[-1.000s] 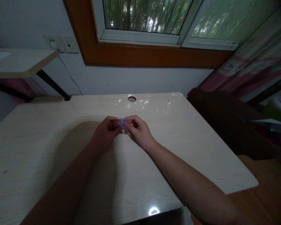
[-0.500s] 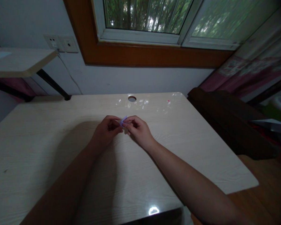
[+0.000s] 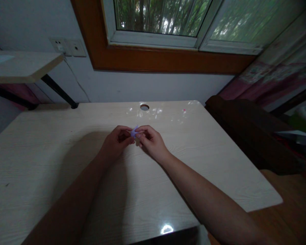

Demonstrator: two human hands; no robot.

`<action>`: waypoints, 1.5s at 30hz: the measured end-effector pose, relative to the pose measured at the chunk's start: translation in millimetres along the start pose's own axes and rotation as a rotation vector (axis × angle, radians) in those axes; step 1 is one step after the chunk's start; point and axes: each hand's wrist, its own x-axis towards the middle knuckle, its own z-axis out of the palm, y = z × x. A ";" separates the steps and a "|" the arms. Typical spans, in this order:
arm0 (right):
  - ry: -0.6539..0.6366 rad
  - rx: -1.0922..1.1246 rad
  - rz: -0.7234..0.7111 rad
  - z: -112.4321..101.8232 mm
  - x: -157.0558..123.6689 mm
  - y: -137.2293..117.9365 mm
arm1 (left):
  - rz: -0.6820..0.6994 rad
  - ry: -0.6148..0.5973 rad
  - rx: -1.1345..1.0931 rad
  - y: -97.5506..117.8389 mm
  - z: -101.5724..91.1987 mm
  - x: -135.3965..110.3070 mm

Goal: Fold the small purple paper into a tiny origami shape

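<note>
A small purple folded piece [image 3: 134,132], which looks like paper, is pinched between my two hands above the middle of the desk. On its left side, my left hand [image 3: 118,139] is closed, thumb and index finger gripping it. From the right, my right hand [image 3: 150,139] is closed on the same piece with thumb and forefinger. A pointed tip sticks up between the fingertips. The lower part is mostly covered by the fingers, so its full shape cannot be made out.
The pale wood-grain desk [image 3: 206,163] has a round cable hole [image 3: 144,107] near its back edge and a tiny pink speck [image 3: 184,110] to the right. A raised shelf [image 3: 25,68] on black legs stands at left. A dark edge [image 3: 173,236] lies at the bottom.
Between my fingers the purple piece has turned slightly, and its pointed tip looks narrower and more upright. Both hands stay in nearly the same place.
</note>
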 end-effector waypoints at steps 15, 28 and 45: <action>0.007 -0.172 -0.004 -0.9 0.2 3.6 | 0.016 0.012 0.084 0.2 0.3 1.1; 0.020 -0.372 -0.087 -5.0 0.5 3.1 | 0.057 0.009 0.267 4.0 3.7 -2.5; 0.014 -0.238 -0.051 -2.0 -1.2 2.9 | 0.014 0.058 0.160 -0.2 0.2 1.0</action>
